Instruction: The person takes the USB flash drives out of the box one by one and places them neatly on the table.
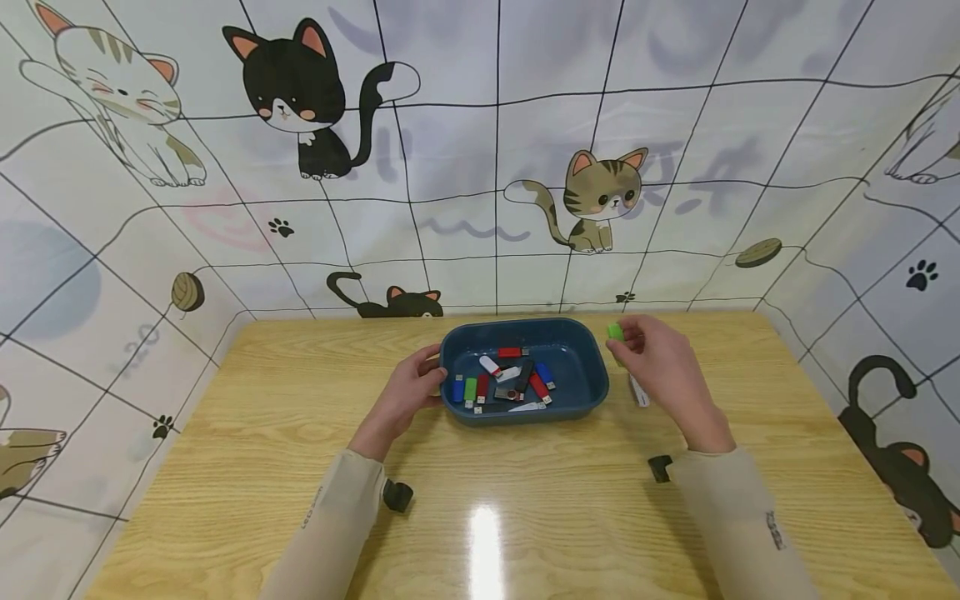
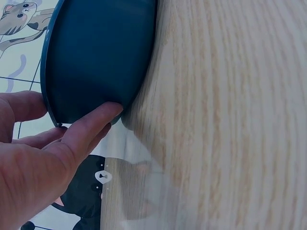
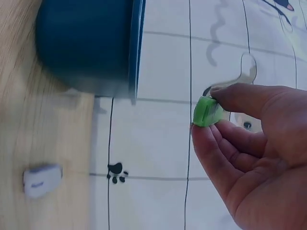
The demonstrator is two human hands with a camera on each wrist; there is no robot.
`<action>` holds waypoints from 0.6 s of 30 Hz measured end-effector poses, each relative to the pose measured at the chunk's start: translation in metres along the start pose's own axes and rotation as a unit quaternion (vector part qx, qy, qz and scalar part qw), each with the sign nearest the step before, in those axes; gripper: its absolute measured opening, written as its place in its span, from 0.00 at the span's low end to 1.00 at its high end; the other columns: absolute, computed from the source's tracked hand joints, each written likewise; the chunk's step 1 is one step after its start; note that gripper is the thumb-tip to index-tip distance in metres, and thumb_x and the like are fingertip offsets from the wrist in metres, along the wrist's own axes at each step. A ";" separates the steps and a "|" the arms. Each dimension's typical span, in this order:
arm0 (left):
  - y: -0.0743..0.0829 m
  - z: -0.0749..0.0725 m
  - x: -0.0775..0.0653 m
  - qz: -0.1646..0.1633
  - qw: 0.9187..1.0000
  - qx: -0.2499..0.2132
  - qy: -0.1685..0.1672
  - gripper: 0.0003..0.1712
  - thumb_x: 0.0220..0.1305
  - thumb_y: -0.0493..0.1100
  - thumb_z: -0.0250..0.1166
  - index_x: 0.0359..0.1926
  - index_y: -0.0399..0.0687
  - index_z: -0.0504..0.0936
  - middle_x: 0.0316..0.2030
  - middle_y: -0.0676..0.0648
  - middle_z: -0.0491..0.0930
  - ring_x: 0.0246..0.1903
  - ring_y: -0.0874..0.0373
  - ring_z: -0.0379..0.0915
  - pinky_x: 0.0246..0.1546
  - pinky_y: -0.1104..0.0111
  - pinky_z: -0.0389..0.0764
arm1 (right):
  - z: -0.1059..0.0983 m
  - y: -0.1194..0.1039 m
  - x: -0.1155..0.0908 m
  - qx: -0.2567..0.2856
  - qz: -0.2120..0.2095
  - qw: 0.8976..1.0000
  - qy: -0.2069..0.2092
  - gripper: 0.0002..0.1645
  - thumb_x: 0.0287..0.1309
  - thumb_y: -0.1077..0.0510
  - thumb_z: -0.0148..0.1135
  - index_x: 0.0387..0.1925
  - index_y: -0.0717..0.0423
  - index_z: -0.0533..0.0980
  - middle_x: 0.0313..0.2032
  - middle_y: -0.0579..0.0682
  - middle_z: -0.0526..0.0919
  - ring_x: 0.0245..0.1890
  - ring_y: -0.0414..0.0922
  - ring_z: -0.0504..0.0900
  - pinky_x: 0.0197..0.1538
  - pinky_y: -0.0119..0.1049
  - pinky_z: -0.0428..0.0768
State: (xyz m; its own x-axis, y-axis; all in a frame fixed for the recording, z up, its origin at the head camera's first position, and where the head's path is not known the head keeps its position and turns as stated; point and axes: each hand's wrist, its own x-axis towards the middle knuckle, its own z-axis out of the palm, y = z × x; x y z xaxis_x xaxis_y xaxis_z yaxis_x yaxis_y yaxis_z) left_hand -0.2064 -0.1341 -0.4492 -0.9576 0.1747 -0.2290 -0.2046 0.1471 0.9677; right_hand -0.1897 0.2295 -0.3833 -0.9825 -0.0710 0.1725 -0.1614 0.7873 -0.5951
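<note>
Far left, backdrop cloth [image 1: 90,250] with grid lines and cartoon cats, running behind the wooden table [image 1: 285,433] and round to the right side. Then beige left sleeve [image 1: 330,521], black wrist piece [image 1: 397,497] beside the cuff. Left hand [image 1: 405,387] at left end of dark blue bin [image 1: 525,417]; loose grip, thumb by the rim, fingers against outer wall, bin upright on table. In the bin, USB sticks, roughly left to right: blue stick [image 1: 458,388], green stick [image 1: 470,392], red stick [image 1: 482,386] side by side at the left end; white-and-red stick [image 1: 490,366] tilted; further along, a red one [image 1: 512,352] near the far wall, black one [image 1: 524,377] about the middle, then slanted red one [image 1: 540,388] and blue one [image 1: 544,372]. A few more lie among them, partly overlapped, details too small. Just past bin's right end, bright green stick [image 3: 208,111] held in the air by right hand [image 1: 663,362]: thumb and fingertips closed in a pinch, clear of bin and table. White stick [image 1: 639,390] on the table by that hand, partly hidden in head view. Last, beige right sleeve [image 1: 738,517].
</note>
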 end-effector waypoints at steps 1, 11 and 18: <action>0.000 0.000 0.000 0.000 1.000 0.000 0.000 0.31 0.78 0.36 0.53 0.78 0.40 0.61 0.71 0.33 0.69 0.60 0.37 0.76 0.52 0.48 0.84 | -0.001 0.003 -0.001 -0.001 0.003 1.000 0.001 0.24 0.71 0.57 0.64 0.60 0.71 0.75 0.48 0.65 0.83 0.47 0.59 0.83 0.52 0.57 0.80; -0.002 0.000 0.002 0.004 1.000 -0.003 -0.003 0.32 0.78 0.35 0.53 0.79 0.39 0.60 0.71 0.32 0.69 0.61 0.37 0.76 0.53 0.47 0.83 | -0.006 0.033 -0.005 -0.016 0.037 0.999 -0.016 0.27 0.73 0.54 0.62 0.61 0.73 0.74 0.49 0.68 0.82 0.50 0.63 0.82 0.51 0.58 0.80; -0.001 -0.001 0.000 0.004 1.000 -0.004 -0.004 0.32 0.78 0.36 0.53 0.79 0.40 0.60 0.71 0.33 0.68 0.60 0.37 0.76 0.53 0.48 0.83 | -0.005 0.050 -0.005 -0.033 0.055 0.998 -0.027 0.30 0.74 0.52 0.61 0.61 0.75 0.73 0.50 0.69 0.82 0.49 0.63 0.81 0.50 0.59 0.80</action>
State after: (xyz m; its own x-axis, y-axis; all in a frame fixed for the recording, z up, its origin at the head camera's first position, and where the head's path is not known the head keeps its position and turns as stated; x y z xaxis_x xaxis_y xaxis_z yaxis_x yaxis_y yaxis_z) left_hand -0.2066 -0.1348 -0.4501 -0.9577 0.1841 -0.2211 -0.1974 0.1385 0.9705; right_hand -0.1925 0.2725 -0.4096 -0.9978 -0.0142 0.0654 -0.0481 0.8310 -0.5542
